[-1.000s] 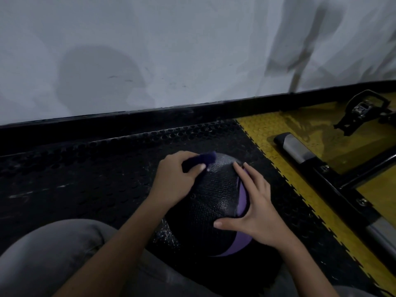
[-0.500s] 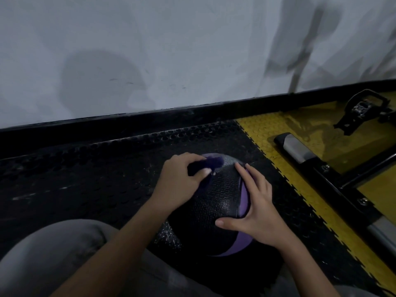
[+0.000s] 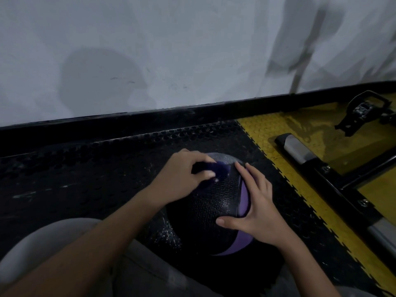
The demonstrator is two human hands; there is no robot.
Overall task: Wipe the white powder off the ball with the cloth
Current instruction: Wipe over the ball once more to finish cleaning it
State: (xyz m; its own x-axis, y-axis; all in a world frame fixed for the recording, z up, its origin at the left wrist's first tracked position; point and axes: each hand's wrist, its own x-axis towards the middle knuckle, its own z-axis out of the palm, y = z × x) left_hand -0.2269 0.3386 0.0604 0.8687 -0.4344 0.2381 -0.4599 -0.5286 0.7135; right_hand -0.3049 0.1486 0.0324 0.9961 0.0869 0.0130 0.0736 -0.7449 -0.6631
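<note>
A black, pebbled ball (image 3: 211,209) with purple panels sits on the dark floor mat between my knees. My left hand (image 3: 179,179) grips a bunched purple cloth (image 3: 218,170) and holds it against the ball's upper far side. Pale powder shows on the ball's top just beyond the cloth and as specks on its lower left. My right hand (image 3: 255,207) rests flat on the ball's right side, fingers straight, thumb spread across the black panel.
The black studded mat (image 3: 85,179) runs left; a yellow studded mat (image 3: 300,189) lies to the right. A black and grey metal frame (image 3: 334,181) crosses the yellow mat at right. A white wall with black skirting stands close behind. My grey-trousered knee (image 3: 53,243) is at lower left.
My left hand has drawn the cloth a little toward me over the top of the ball. The right hand has stayed put on the ball's side.
</note>
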